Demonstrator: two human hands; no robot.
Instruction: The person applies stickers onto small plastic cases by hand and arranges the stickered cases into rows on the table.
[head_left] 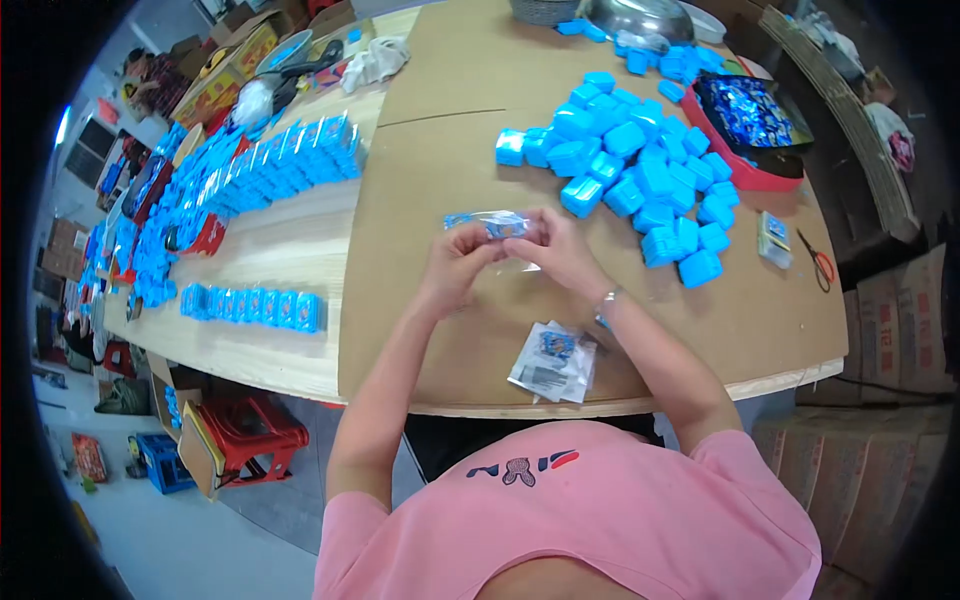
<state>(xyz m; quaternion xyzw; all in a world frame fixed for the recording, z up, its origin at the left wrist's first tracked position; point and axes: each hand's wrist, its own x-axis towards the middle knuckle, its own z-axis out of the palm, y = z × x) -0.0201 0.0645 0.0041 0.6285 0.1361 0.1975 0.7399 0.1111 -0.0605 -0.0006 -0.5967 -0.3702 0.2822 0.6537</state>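
Over the brown cardboard sheet (410, 300), both hands hold a small clear plastic bag (508, 226) with a blue printed pattern. My left hand (458, 265) pinches its near left side. My right hand (556, 250) is closed on its right side, with the fingertips of both hands almost meeting. Whether anything is inside the bag I cannot tell. Nearer my body lies a stack of flat clear bags (553, 362) with a blue print on top. Beyond my right hand is a heap of shiny blue boxes (625, 150) with rounded corners.
Blue packs stand in a short row (255, 307) and a longer stacked row (280, 165) on the left. At right are scissors (822, 264), a small clear case (774, 240) and a red tray (735, 165) of blue packets. A metal bowl (640, 18) stands at the back.
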